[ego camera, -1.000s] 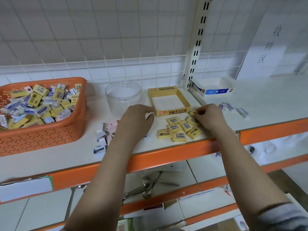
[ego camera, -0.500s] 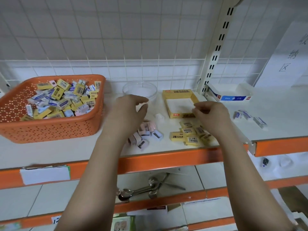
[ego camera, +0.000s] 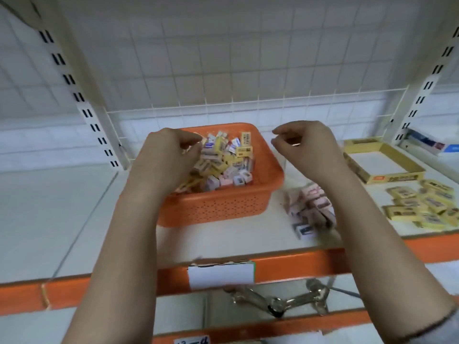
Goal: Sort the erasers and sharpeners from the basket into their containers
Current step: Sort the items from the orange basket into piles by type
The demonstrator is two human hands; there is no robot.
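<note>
The orange basket [ego camera: 223, 207] stands at the middle of the shelf, holding a mixed heap of yellow erasers and small white and blue sharpeners [ego camera: 223, 162]. My left hand [ego camera: 166, 157] hovers over the basket's left part with its fingers curled down toward the heap; its palm side is hidden. My right hand [ego camera: 305, 145] floats just right of the basket rim, fingers loosely curled, with nothing visible in it. An open yellow box [ego camera: 382, 170] sits at the right. The clear container is mostly hidden behind my right hand.
A pile of small pink and white sharpeners [ego camera: 310, 207] lies right of the basket, and several yellow erasers [ego camera: 427, 207] lie near the shelf's front edge. A white and blue box [ego camera: 432, 145] stands far right. Spoons [ego camera: 278, 299] lie on the lower shelf.
Both hands have left the piles by the yellow box and moved left to the basket. My view has swung left, so the basket is now central.
</note>
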